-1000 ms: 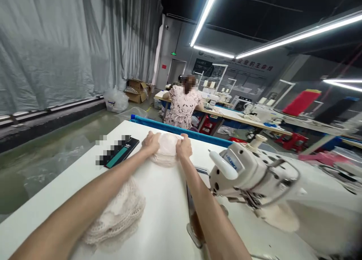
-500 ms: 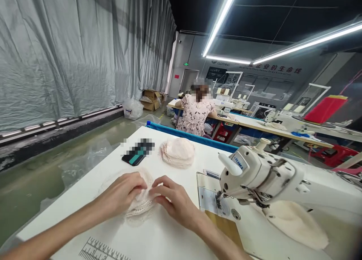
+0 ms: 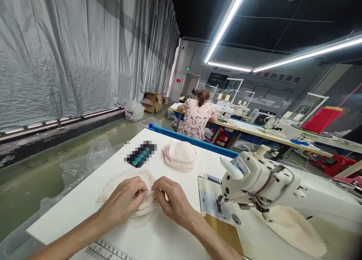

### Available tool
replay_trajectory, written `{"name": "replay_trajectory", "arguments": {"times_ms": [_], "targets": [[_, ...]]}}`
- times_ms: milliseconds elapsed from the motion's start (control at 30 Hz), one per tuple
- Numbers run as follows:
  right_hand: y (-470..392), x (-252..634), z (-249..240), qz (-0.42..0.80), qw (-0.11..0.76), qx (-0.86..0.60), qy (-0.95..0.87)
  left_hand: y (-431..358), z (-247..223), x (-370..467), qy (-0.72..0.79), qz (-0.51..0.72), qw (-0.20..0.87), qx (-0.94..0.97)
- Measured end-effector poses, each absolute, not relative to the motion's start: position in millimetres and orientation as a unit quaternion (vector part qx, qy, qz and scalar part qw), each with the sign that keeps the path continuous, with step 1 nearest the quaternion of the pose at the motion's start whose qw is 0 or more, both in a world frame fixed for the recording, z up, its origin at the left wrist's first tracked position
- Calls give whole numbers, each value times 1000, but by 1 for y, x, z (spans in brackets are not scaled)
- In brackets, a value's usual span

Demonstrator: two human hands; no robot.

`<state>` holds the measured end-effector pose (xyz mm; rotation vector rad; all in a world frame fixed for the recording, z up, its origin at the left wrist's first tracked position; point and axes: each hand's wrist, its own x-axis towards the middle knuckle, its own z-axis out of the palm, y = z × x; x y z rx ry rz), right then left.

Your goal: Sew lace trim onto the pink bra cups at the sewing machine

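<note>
Pale lace-edged fabric pieces (image 3: 144, 211) lie in a loose pile on the white table (image 3: 70, 211). My left hand (image 3: 128, 197) pinches the fabric from the left. Close beside it, my right hand (image 3: 171, 199) pinches the same fabric between thumb and forefinger. A thin edge of cloth shows between the two sets of fingertips. Beyond my hands sits a stack of pale, rounded fabric pieces (image 3: 180, 156). A dark phone with a teal stripe (image 3: 140, 154) lies to the left of that stack.
A white sewing machine (image 3: 263, 180) stands at the right, with pale cloth (image 3: 296, 230) beneath its arm. A blue roll (image 3: 192, 140) runs along the table's far edge. Farther off, a person in a patterned top (image 3: 196, 116) sits at another table.
My fingertips have come closer together, and my right hand's fingers have closed on the fabric. The whole view has shifted slightly.
</note>
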<state>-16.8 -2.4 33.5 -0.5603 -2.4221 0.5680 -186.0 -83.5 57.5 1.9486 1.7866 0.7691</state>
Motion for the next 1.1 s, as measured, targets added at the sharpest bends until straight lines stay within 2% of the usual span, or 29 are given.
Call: {"name": "replay_trajectory", "arguments": {"times_ms": [133, 300, 400, 533, 667, 800, 1100], "targets": [[0, -26, 41, 223, 307, -227, -897, -80, 70, -194, 639, 302, 185, 683], [-15, -23, 75, 254, 339, -259, -868, -104, 106, -193, 622, 333, 182, 685], [-43, -3, 100, 336, 330, -267, -841, -131, 117, -183, 606, 367, 250, 660], [-90, 41, 116, 468, 269, -288, -791, -163, 113, -159, 587, 361, 358, 630], [-126, 88, 103, 535, 232, -305, -753, -176, 95, -125, 513, 320, 501, 619], [-149, 126, 81, 574, 246, -322, -711, -178, 70, -82, 429, 280, 605, 610], [-169, 182, 45, 529, 283, -380, -704, -183, 26, -20, 431, 243, 629, 600]]}}
